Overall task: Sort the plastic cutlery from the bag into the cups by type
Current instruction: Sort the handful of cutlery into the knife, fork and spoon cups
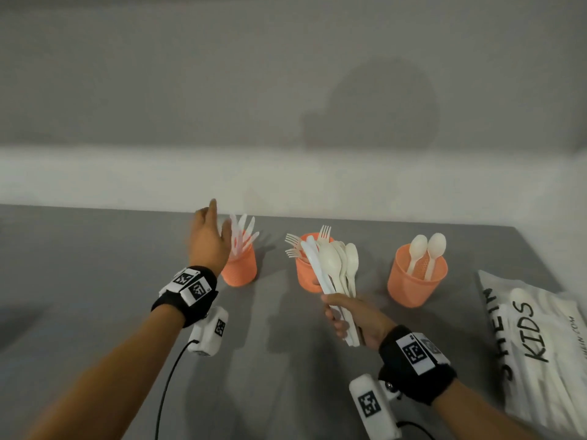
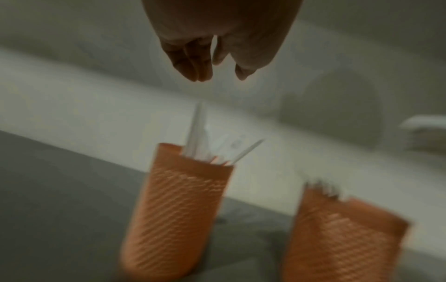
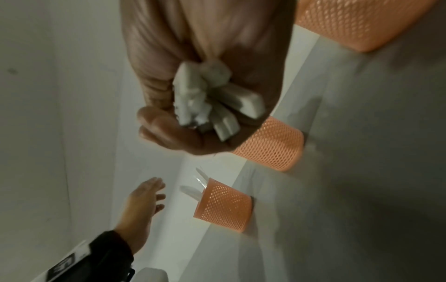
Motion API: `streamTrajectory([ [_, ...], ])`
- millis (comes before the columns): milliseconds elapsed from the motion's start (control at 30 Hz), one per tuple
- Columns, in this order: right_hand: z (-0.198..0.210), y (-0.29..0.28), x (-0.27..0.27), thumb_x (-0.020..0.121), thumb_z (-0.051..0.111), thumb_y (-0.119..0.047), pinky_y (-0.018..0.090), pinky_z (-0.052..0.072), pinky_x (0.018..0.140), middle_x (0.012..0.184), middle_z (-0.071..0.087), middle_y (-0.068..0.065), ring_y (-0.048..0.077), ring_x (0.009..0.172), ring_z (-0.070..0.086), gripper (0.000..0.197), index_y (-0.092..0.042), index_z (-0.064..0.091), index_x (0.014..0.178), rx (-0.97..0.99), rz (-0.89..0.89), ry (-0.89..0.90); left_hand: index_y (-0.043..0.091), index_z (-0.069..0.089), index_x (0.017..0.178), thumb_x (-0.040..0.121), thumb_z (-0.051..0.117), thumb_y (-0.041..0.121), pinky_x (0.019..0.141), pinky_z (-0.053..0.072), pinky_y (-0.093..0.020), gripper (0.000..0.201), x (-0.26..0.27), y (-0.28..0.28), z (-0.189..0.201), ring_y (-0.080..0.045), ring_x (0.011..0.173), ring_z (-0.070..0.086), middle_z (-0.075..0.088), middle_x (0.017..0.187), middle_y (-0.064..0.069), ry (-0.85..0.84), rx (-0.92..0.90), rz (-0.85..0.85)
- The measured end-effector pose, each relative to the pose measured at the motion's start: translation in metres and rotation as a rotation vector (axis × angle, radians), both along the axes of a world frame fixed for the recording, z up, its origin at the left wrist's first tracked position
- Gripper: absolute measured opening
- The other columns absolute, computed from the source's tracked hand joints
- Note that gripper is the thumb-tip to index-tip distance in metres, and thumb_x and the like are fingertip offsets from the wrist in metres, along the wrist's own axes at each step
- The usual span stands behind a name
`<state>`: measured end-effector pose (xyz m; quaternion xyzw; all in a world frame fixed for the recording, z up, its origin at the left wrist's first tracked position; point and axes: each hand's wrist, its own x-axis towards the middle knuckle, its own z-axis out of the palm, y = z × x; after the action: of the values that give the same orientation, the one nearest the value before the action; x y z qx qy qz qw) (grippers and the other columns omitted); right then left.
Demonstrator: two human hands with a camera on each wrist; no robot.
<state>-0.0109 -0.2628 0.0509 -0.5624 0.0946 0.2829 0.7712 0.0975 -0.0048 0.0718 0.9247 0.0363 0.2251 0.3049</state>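
— On the grey desk (image 1: 95, 265), what does the cutlery look like, biggest thing first?

— At the right edge lies the white printed bag (image 1: 536, 338), with pale cutlery shapes showing through it. Next in size is the bundle of cutlery (image 1: 336, 274): cream-white plastic, several spoons and one long flat piece, bowls up, fanned in front of the middle cup. The right hand (image 1: 355, 322) is clamped round the handles; the right wrist view shows the square handle ends (image 3: 210, 99) sticking out of the fist.

— And the cups?

— Three orange mesh cups stand in a row near the far edge of the desk. The right cup (image 1: 416, 277) holds two spoons (image 1: 427, 249), bowls up. The middle cup (image 1: 306, 274) holds forks (image 1: 293, 244), tines up and splayed leftward. The left cup (image 1: 239, 268) holds translucent white knives (image 1: 244, 233), tips up.

— The left hand?

— The left hand (image 1: 208, 239) hovers just left of and above the left cup, fingers (image 2: 193, 63) apart and relaxed, gripping nothing.

— Room to move?

— Bare grey desk lies in front of the cups and off to the left. Behind them the desk ends at a pale wall (image 1: 286, 106).
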Motion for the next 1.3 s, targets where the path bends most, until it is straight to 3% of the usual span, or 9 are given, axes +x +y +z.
streamTrajectory([
  [67, 0.002, 0.005, 0.0, 0.092, 0.051, -0.012, 0.015, 0.037, 0.037, 0.048, 0.051, -0.006, 0.003, 0.035, 0.04, 0.009, -0.018, 0.056, 0.088, 0.018, 0.017, -0.002, 0.004, 0.057, 0.119, 0.095, 0.048, 0.017, 0.082, 0.043, -0.031, 0.029, -0.015, -0.023, 0.012, -0.029, 0.09, 0.059, 0.062, 0.111, -0.016, 0.005, -0.246, -0.085],
  [167, 0.004, 0.015, -0.003, 0.094, 0.049, -0.015, 0.015, 0.037, 0.038, 0.051, 0.051, -0.006, 0.002, 0.036, 0.04, 0.012, -0.023, 0.058, 0.095, 0.019, 0.066, -0.049, 0.01, 0.061, 0.094, 0.095, 0.048, 0.021, 0.063, 0.045, -0.021, 0.018, -0.048, -0.059, 0.013, -0.014, 0.069, 0.056, 0.064, 0.083, -0.002, 0.342, -0.574, -0.277],
  [267, 0.005, 0.02, -0.006, 0.093, 0.051, -0.02, 0.014, 0.036, 0.037, 0.057, 0.054, -0.005, 0.002, 0.036, 0.04, 0.019, -0.024, 0.056, 0.111, 0.041, 0.09, -0.07, 0.001, 0.059, 0.101, 0.094, 0.051, 0.026, 0.054, 0.043, -0.018, 0.027, -0.07, -0.083, 0.002, -0.006, 0.057, 0.058, 0.062, 0.078, -0.003, 0.523, -0.862, -0.395],
  [467, 0.004, 0.016, -0.008, 0.092, 0.051, -0.034, 0.016, 0.037, 0.042, 0.069, 0.064, 0.0, 0.004, 0.041, 0.044, 0.016, -0.027, 0.056, 0.106, -0.023, 0.094, -0.088, -0.004, 0.057, 0.105, 0.09, 0.056, 0.007, 0.05, 0.051, -0.02, 0.018, -0.077, -0.098, 0.004, -0.01, 0.049, 0.06, 0.063, 0.075, -0.01, 0.453, -1.083, -0.404],
  [633, 0.003, 0.013, -0.004, 0.092, 0.047, -0.045, 0.018, 0.042, 0.045, 0.071, 0.069, 0.001, 0.007, 0.046, 0.05, 0.041, -0.018, 0.055, 0.121, -0.05, 0.022, -0.095, 0.0, 0.057, 0.106, 0.092, 0.054, 0.012, 0.07, 0.057, -0.026, 0.019, -0.071, -0.094, 0.002, -0.018, 0.075, 0.066, 0.067, 0.09, -0.01, 0.484, -1.078, -0.383],
  [833, 0.0, 0.012, -0.001, 0.094, 0.049, -0.036, 0.024, 0.051, 0.053, 0.077, 0.071, 0.008, 0.012, 0.053, 0.06, 0.031, -0.013, 0.058, 0.113, -0.056, 0.034, -0.084, 0.008, 0.059, 0.088, 0.092, 0.053, 0.008, 0.067, 0.059, -0.023, 0.007, -0.069, -0.078, 0.008, -0.016, 0.076, 0.071, 0.069, 0.09, -0.013, 0.479, -1.013, -0.431],
  [967, -0.002, 0.009, 0.004, 0.093, 0.052, -0.027, 0.026, 0.054, 0.055, 0.067, 0.066, 0.005, 0.012, 0.055, 0.061, 0.021, -0.016, 0.061, 0.109, -0.02, 0.001, -0.024, 0.006, 0.044, 0.098, 0.089, 0.055, 0.0, 0.057, 0.057, -0.025, 0.015, -0.04, -0.045, 0.026, -0.019, 0.07, 0.072, 0.061, 0.088, -0.022, 0.211, -0.981, -0.248],
  [1133, -0.007, 0.008, 0.01, 0.093, 0.049, -0.012, 0.016, 0.035, 0.035, 0.053, 0.055, 0.0, 0.003, 0.032, 0.034, 0.021, -0.009, 0.052, 0.114, -0.077, -0.084, -0.01, 0.014, 0.041, 0.122, 0.087, 0.056, 0.003, 0.068, 0.058, -0.034, 0.039, 0.0, 0.005, 0.062, -0.02, 0.068, 0.066, 0.063, 0.089, -0.019, -0.203, -0.561, -0.087],
  [1300, -0.002, 0.013, 0.013, 0.095, 0.047, -0.015, 0.014, 0.029, 0.034, 0.051, 0.054, -0.001, 0.003, 0.031, 0.03, 0.002, -0.014, 0.048, 0.096, -0.135, -0.083, -0.069, 0.018, 0.042, 0.13, 0.092, 0.052, 0.011, 0.079, 0.055, -0.039, 0.041, 0.022, 0.025, 0.06, -0.03, 0.079, 0.067, 0.066, 0.104, -0.018, -0.262, -0.284, -0.024],
])
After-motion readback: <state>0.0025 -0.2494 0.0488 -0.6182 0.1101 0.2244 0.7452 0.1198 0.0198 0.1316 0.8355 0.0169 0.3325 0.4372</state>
